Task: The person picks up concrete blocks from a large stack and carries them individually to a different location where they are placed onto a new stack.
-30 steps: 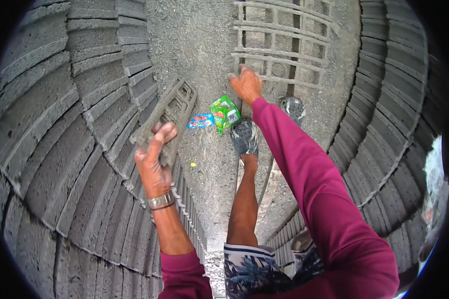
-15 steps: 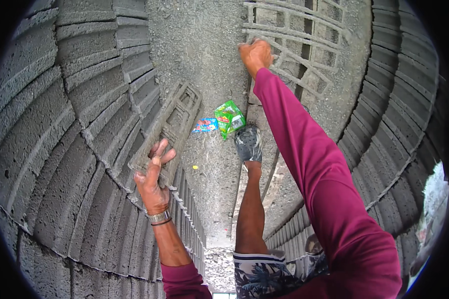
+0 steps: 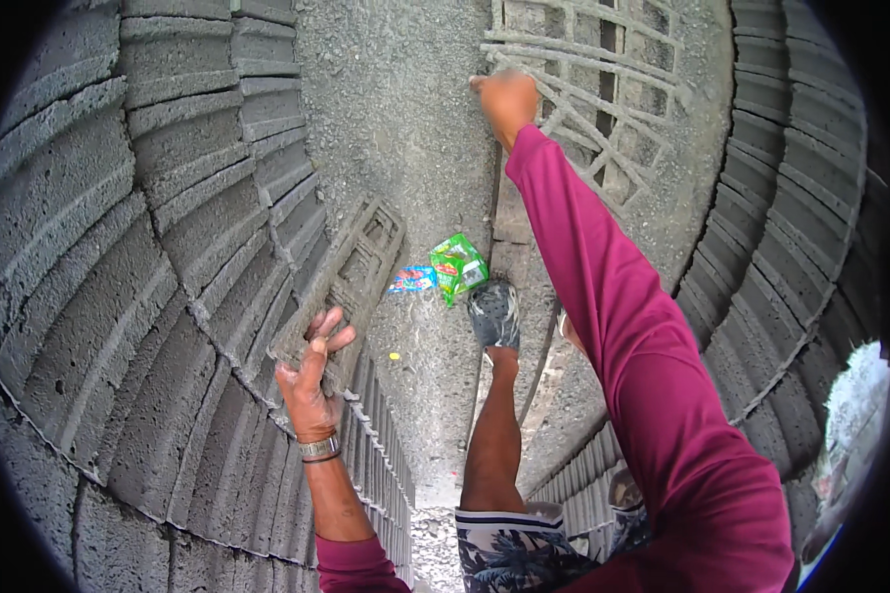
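Note:
My left hand (image 3: 311,371) rests with spread fingers on the top edge of a grey hollow concrete block (image 3: 341,287) in the stack at my left. My right hand (image 3: 504,99), at the end of a maroon sleeve, reaches far forward and touches the edge of a row of hollow concrete blocks (image 3: 593,109) lying on the ground ahead. Whether its fingers grip a block is hidden. My bare leg and grey shoe (image 3: 492,314) stand on the gravelly ground between the stacks.
Tall stacks of grey concrete blocks (image 3: 119,247) wall in a narrow aisle on the left and right (image 3: 791,227). A green wrapper (image 3: 457,267) and a blue wrapper (image 3: 412,280) lie on the rough ground (image 3: 396,128) just ahead of my shoe.
My right hand has stretched farther forward, from near the wrappers up to the blocks ahead. My left hand has slid down along the left stack's block and opened its fingers.

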Available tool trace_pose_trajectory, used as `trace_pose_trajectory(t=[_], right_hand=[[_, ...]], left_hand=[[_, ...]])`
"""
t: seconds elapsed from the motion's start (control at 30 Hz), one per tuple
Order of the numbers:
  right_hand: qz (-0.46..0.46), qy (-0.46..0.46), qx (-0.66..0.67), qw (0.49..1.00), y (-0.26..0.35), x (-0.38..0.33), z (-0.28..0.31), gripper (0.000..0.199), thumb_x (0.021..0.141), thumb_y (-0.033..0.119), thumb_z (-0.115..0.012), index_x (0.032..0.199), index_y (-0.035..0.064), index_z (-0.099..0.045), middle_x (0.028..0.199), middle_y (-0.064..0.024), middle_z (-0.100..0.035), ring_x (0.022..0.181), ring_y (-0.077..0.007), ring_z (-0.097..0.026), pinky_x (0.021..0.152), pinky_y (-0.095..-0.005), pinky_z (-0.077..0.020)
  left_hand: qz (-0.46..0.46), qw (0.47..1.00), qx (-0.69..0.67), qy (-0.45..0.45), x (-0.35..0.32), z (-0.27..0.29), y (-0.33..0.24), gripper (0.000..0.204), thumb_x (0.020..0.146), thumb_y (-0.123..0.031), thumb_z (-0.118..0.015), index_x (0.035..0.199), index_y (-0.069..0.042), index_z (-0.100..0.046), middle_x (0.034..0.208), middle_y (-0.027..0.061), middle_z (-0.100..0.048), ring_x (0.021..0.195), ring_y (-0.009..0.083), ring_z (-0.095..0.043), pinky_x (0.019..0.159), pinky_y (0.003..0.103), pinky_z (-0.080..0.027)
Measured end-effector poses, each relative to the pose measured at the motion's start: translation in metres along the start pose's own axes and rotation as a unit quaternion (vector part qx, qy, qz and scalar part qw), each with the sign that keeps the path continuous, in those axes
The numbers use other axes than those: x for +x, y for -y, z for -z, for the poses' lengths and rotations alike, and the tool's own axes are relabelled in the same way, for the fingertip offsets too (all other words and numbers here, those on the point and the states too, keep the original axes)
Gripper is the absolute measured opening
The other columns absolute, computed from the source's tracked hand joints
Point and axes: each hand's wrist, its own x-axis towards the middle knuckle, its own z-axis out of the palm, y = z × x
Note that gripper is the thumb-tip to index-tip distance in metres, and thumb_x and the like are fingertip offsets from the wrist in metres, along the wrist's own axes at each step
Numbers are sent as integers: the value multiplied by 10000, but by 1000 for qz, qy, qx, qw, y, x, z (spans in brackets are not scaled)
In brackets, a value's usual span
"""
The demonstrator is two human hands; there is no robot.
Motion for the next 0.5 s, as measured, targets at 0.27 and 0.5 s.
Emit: trace_pose_trajectory(t=[0.27, 0.5], right_hand=[[-31, 80, 207, 975, 57, 28, 17, 123, 843, 6, -698, 735, 14, -640, 917, -206, -703, 670, -208, -679, 535, -225, -566], [-43, 177, 268, 946, 71, 26, 5, 94, 851, -1, -695, 779, -46, -654, 1094, -213, -672, 836, -216, -681, 503, -213, -517]], left_hand=[[11, 1000, 10, -13, 1, 5, -3, 446, 916, -149, -590, 1236, 155, -531, 1171, 206, -668, 1007, 245, -684, 1016, 378, -431], [7, 1000, 12, -24, 2, 9, -3, 520, 903, -180, -612, 1280, 155, -486, 1174, 237, -655, 954, 263, -695, 908, 385, -520]])
